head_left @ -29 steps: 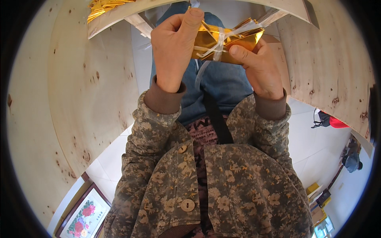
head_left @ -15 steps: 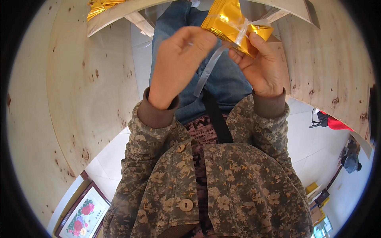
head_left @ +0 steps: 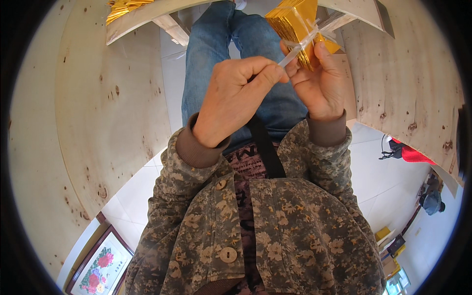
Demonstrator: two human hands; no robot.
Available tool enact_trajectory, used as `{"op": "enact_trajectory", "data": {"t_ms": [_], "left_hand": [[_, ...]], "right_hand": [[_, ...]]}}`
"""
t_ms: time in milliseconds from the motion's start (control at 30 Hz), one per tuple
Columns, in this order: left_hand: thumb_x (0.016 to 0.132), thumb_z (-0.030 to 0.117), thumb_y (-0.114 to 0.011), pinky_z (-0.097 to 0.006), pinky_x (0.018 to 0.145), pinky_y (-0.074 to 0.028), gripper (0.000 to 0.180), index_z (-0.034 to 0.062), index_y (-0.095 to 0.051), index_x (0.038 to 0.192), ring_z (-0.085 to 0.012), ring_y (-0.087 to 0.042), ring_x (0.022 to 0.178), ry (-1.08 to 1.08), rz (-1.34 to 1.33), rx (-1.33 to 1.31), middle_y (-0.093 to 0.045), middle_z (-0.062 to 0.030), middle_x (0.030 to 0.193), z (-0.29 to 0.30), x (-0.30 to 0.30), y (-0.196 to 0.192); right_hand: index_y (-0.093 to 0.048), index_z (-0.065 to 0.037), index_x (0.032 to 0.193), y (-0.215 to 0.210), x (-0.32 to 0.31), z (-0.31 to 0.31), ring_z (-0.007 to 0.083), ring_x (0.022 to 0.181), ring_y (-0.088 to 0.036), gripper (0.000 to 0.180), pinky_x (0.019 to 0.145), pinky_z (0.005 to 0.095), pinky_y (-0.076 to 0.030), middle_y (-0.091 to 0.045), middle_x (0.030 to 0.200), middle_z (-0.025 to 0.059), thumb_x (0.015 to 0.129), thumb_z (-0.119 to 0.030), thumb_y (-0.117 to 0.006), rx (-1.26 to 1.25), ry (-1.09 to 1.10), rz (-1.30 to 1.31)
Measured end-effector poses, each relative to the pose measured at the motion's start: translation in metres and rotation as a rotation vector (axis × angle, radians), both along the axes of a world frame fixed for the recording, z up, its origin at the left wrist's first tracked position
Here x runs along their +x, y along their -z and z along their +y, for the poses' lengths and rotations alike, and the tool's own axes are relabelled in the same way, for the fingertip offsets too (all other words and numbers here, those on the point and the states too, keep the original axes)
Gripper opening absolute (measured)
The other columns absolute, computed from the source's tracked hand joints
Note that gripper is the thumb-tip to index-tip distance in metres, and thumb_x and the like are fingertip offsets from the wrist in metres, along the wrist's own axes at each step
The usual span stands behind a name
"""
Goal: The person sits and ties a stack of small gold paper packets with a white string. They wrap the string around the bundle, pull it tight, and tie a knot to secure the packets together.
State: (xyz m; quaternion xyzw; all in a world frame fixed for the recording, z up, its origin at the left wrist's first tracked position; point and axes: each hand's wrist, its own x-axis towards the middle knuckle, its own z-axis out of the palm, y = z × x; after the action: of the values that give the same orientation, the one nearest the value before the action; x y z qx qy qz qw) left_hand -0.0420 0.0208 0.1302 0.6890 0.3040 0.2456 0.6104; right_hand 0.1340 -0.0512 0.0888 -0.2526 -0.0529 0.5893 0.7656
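Observation:
A bundle of folded gold foil paper (head_left: 294, 22) is tied round its middle with clear plastic strapping. My right hand (head_left: 319, 83) holds the bundle from its near side, thumb against one end and fingers beneath. A loose tail of the plastic strip (head_left: 290, 57) runs from the tie down to my left hand (head_left: 241, 96). Thumb and forefinger of that hand pinch the strip, drawn straight between the knot and the fingers. Part of the right hand's fingers is hidden behind the bundle.
Wooden boards (head_left: 113, 98) rise on the left, and another wooden panel (head_left: 398, 83) stands on the right. More gold foil paper (head_left: 125, 11) lies at the far left. A framed flower picture (head_left: 101, 265) is at lower left; a red item (head_left: 415, 154) shows at right.
My left hand has come down and nearer, now gripping the strip's tail that hung loose before. The bundle has tilted and shifted slightly right in my right hand.

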Motion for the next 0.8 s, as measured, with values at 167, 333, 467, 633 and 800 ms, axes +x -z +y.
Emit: {"op": "enact_trajectory", "data": {"t_ms": [167, 333, 467, 633, 800], "left_hand": [[0.098, 0.023, -0.064, -0.02, 0.048, -0.03, 0.024, 0.0027, -0.075, 0.093, -0.0018, -0.041, 0.053, 0.041, -0.009, 0.015, -0.051, 0.0064, 0.059, -0.005, -0.001, -0.005], [0.098, 0.021, -0.064, -0.02, 0.047, -0.03, 0.023, 0.0017, -0.075, 0.092, -0.0013, -0.042, 0.053, 0.067, -0.055, -0.02, -0.053, 0.0065, 0.06, -0.006, -0.004, -0.015], [0.096, 0.016, -0.065, -0.023, 0.051, -0.04, 0.021, -0.0016, -0.074, 0.089, -0.0049, -0.054, 0.057, 0.058, -0.062, -0.028, -0.066, -0.004, 0.065, -0.008, -0.009, -0.021], [0.095, 0.017, -0.066, -0.024, 0.05, -0.041, 0.021, -0.0009, -0.074, 0.088, -0.0057, -0.055, 0.056, 0.115, -0.06, -0.004, -0.067, -0.0045, 0.066, -0.007, -0.011, -0.012], [0.098, 0.017, -0.065, -0.021, 0.054, -0.039, 0.022, -0.0021, -0.073, 0.091, -0.0031, -0.051, 0.061, 0.165, 0.006, 0.057, -0.064, 0.0008, 0.07, -0.013, -0.006, -0.003]], "right_hand": [[-0.057, -0.002, 0.126, -0.002, -0.008, 0.003, 0.0224, 0.107, -0.065, 0.035, 0.087, 0.0335, -0.058, -0.065, 0.119, 0.0092, 0.096, -0.017, -0.067, -0.118, 0.216, -0.295], [-0.06, -0.001, 0.121, -0.004, -0.015, 0.003, 0.0174, 0.1, -0.066, 0.031, 0.087, 0.0306, -0.055, -0.068, 0.112, 0.0076, 0.095, -0.014, -0.07, -0.061, 0.316, -0.446], [-0.06, 0.0, 0.119, -0.005, -0.022, 0.005, 0.0147, 0.097, -0.066, 0.03, 0.087, 0.0271, -0.053, -0.069, 0.111, 0.0079, 0.094, -0.012, -0.07, -0.098, 0.432, -0.648], [-0.06, 0.0, 0.119, -0.01, -0.02, 0.002, 0.0143, 0.099, -0.065, 0.03, 0.088, 0.0273, -0.053, -0.069, 0.112, 0.0083, 0.092, -0.009, -0.071, -0.079, 0.388, -0.547], [-0.06, -0.003, 0.121, -0.012, -0.023, 0.0, 0.0185, 0.105, -0.065, 0.029, 0.094, 0.0343, -0.052, -0.067, 0.114, 0.0078, 0.097, -0.015, -0.066, -0.059, 0.354, -0.587]]}}
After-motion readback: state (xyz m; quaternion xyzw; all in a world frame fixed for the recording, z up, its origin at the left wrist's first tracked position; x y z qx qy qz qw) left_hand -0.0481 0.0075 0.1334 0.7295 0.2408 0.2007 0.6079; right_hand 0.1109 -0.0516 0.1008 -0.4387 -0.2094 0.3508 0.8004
